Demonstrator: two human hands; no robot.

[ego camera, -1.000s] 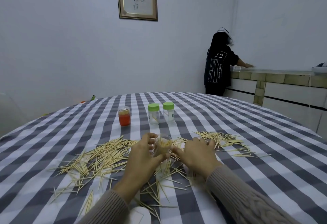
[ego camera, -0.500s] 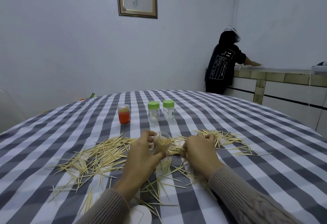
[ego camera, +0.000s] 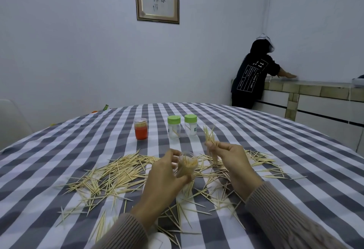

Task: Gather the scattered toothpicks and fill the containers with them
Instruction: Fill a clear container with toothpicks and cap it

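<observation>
My left hand grips a clear open container that is partly filled with toothpicks, held above the table. To its right, my right hand pinches a bunch of toothpicks whose tips fan upward. Loose toothpicks lie scattered over the checked tablecloth on both sides of my hands and below them. Further back stand two clear jars with green lids and a jar with an orange lower half.
A white round lid lies at the near table edge by my left sleeve. A person in a black hoodie leans on a tiled counter at the back right. A white chair stands at the left.
My right hand has lifted from the table with a bunch of toothpicks pinched in it. My left hand still holds the container, raised slightly.
</observation>
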